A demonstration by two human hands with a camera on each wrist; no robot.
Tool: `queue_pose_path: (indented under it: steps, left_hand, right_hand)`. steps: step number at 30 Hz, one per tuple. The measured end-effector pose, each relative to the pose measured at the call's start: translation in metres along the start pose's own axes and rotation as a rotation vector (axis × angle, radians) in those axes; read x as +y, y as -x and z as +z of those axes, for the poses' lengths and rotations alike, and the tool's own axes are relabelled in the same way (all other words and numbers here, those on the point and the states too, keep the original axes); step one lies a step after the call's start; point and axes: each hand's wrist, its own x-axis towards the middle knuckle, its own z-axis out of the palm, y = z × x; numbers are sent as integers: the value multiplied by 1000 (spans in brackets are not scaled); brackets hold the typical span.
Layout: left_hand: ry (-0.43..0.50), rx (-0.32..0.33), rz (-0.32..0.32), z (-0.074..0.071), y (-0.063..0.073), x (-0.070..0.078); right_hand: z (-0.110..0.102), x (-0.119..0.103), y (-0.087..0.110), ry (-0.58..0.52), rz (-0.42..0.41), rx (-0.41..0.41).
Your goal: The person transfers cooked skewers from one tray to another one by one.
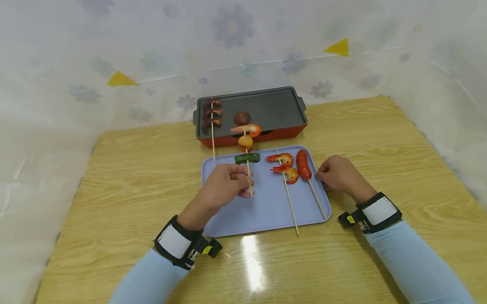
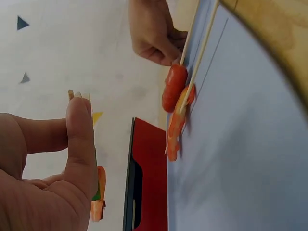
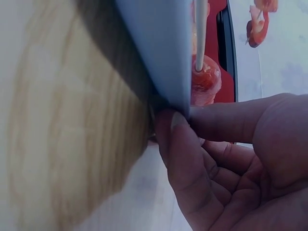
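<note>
My left hand (image 1: pixel 228 185) pinches the lower stick of a mixed skewer (image 1: pixel 248 168) above the blue tray (image 1: pixel 231 221). That skewer carries a green vegetable piece (image 1: pixel 247 158), an orange-brown chunk (image 1: pixel 245 143) and a shrimp (image 1: pixel 246 129); a brown mushroom cap (image 1: pixel 242 118) lines up past the shrimp. In the left wrist view the stick's end (image 2: pixel 70 94) pokes out beyond the fingertips. My right hand (image 1: pixel 339 176) grips the tray's right rim between thumb and finger, as the right wrist view shows. Beside it on the tray lie a sausage skewer (image 1: pixel 303 165) and a shrimp skewer (image 1: pixel 286 172).
Behind the tray stands a red grill with a black plate (image 1: pixel 270 105). At its left, a skewer of brown curled pieces (image 1: pixel 212 112) lies with its stick reaching toward the tray. A wooden table (image 1: pixel 143 168) bears everything, with a pale flowered curtain (image 1: pixel 236 44) behind.
</note>
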Motion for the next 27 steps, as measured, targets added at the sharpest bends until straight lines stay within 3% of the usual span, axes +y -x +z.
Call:
queue_pose_path:
  steps: [7,15,27]
  left_hand:
    - [28,1,-6,23,18,-19]
    - [20,-51,41,38,33,-36]
    - [22,-46,-7,43,31,-62]
  right_hand:
    - [-3,1,1,-13,1,-5]
    - [-2,0,1,-30,15,-10]
    - [-2,-1,2,-44,34,-19]
